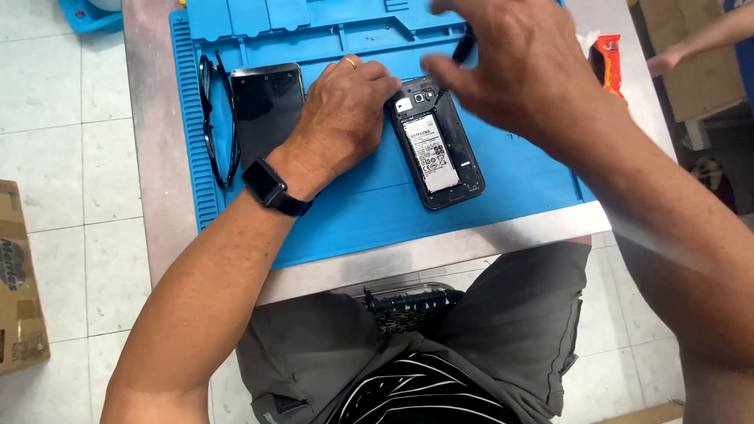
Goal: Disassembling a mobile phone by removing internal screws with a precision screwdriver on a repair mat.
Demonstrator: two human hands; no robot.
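Note:
An opened black smartphone [437, 151] lies back-up on the blue work mat [369, 204], its battery and inner frame exposed. My left hand [342, 118], with a ring and a black wristwatch, rests on the mat and presses its fingers against the phone's upper left corner. My right hand [522, 71] hovers blurred over the phone's top end, pinching a thin black tool [464, 49]. To the left of my left hand lies a separate dark phone panel [267, 110], flat on the mat.
Black-rimmed glasses [214, 118] lie at the mat's left edge. A red packet [609, 63] sits at the table's right side. Another person's arm [699, 43] reaches in at top right. A cardboard box [20, 283] stands on the tiled floor at left.

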